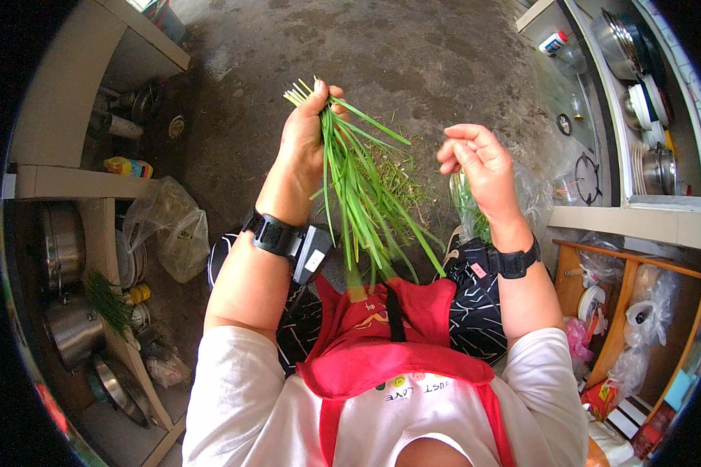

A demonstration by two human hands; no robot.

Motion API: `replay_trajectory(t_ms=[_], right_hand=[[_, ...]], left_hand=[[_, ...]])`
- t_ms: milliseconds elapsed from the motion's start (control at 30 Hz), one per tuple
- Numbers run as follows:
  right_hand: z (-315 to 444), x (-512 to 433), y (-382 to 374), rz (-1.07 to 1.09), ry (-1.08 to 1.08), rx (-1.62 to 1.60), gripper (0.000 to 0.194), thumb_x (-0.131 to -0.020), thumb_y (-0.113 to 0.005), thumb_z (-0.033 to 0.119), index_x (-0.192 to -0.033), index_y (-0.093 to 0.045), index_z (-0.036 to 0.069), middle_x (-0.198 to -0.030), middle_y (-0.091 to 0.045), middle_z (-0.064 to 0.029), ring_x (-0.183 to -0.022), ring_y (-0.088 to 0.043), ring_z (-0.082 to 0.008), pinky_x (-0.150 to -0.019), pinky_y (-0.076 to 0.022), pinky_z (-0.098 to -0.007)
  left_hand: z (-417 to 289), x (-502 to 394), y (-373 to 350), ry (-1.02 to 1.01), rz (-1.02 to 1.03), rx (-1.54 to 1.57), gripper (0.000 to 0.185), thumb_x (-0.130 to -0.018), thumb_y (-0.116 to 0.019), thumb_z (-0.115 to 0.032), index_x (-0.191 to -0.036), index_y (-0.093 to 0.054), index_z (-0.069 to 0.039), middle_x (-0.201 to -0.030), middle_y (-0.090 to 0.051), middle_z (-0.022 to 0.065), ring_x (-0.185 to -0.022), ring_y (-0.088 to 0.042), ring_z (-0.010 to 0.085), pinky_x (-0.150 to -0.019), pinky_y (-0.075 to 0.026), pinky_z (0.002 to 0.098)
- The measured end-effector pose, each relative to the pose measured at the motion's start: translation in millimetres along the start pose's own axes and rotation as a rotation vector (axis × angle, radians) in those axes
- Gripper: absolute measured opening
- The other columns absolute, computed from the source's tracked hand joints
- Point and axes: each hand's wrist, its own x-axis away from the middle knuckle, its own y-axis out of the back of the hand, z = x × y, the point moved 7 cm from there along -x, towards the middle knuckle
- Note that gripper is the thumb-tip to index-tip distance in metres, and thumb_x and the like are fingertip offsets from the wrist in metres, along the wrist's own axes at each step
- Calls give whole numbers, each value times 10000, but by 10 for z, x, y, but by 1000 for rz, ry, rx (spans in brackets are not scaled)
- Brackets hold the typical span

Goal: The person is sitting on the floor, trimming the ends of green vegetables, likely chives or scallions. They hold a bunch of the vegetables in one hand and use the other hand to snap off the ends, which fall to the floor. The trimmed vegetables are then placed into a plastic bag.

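Note:
My left hand is closed around a bunch of garlic chives near its pale cut ends. The long green leaves hang down towards my lap, and some of their tips are blurred. Off to the right, my right hand is raised with its fingers loosely curled and nothing visible in them. Between the two hands, loose chive scraps lie on the concrete floor. Beneath my right hand stands a clear plastic bag with greens in it, partly hidden by the hand and forearm.
On the left, a clear plastic bag lies beside a shelf with steel pots and more chives. A gas hob and dish cabinet line the right, above a wooden rack with bags.

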Motion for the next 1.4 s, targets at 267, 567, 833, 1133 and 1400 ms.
replay_trajectory(t_ms=[267, 567, 833, 1133, 1400], right_hand=[[3, 64, -155, 132, -20, 39, 112, -859, -477, 49, -943, -541, 11, -734, -575, -46, -618, -547, -105, -609, -463, -228], [-100, 51, -183, 39, -37, -34, 118, -858, -491, 82, -952, -537, 28, -723, -569, -3, -572, -511, -56, -532, -412, -200], [517, 117, -140, 49, 293, 51, 102, -848, -503, 91, -898, -564, 27, -834, -593, -42, -626, -542, -73, -545, -419, -198], [409, 204, -555, 266, 409, 699, 20, -715, -591, 46, -730, -581, 38, -747, -597, -98, -639, -586, -264, -566, -467, -325], [346, 183, -575, 203, 378, 793, 57, -716, -604, 67, -765, -585, 44, -786, -577, -78, -656, -584, -262, -575, -472, -333]], left_hand=[[64, -13, 26, 26, -31, 4, 241, -894, -428, -353, -867, -500, -124, -626, -479, -31, -471, -415, 75, -391, -329, 208], [147, -172, 314, 21, -190, 132, 245, -898, -443, -240, -810, -509, -21, -664, -478, 38, -578, -468, 147, -546, -444, 294], [107, -114, 316, -144, -296, -200, 263, -881, -474, -271, -749, -543, -54, -655, -509, 43, -575, -475, 142, -507, -411, 292], [146, -107, 268, -117, -299, -273, 279, -880, -470, -296, -778, -555, -50, -646, -512, 41, -570, -479, 145, -515, -412, 285], [158, -107, 240, -124, -273, -239, 291, -874, -480, -295, -747, -554, -44, -631, -508, 51, -540, -468, 151, -482, -399, 291]])
